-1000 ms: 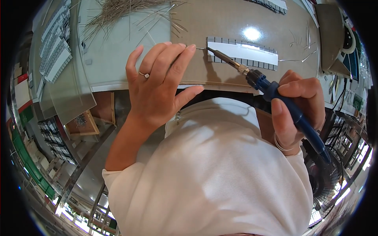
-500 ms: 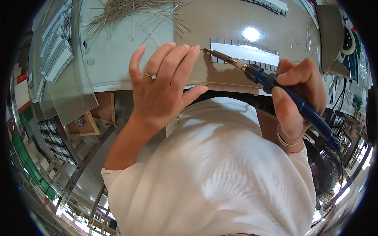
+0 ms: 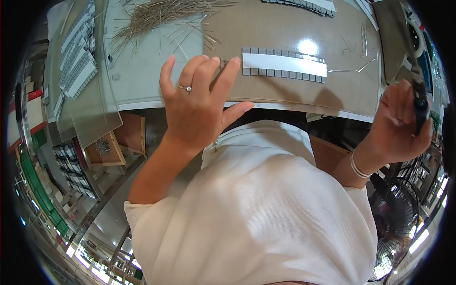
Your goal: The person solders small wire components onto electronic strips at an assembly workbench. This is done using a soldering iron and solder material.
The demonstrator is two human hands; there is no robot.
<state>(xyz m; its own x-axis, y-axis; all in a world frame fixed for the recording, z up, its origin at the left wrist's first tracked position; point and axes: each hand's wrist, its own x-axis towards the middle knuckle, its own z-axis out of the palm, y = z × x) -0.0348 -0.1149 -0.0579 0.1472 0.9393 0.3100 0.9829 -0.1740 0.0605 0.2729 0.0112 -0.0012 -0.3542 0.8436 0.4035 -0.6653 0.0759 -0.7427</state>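
Note:
My left hand (image 3: 197,102) lies over the work surface with its fingers spread and thumb apart. Its index fingertip is close to the left end of a strip of small grey tiles (image 3: 285,64) with a white band along its middle. A short thin wire seems to lie under these fingertips, mostly hidden. Off the table's right side, my right hand (image 3: 403,121) is closed round a blue-handled soldering iron (image 3: 421,102), blurred and seen nearly end-on. Thin silvery wire (image 3: 344,71) runs out from the strip's right end.
A heap of thin wires (image 3: 159,21) lies at the back left on a pale sheet (image 3: 142,80). Stacked tile strips (image 3: 78,66) are at far left, and another strip (image 3: 304,5) at the back. A beige device (image 3: 396,38) stands back right; a fan (image 3: 392,223) is below right.
My right hand has swung the soldering iron away to the right, off the strip's left end. My left hand has stayed nearly in place, its fingers slightly more spread.

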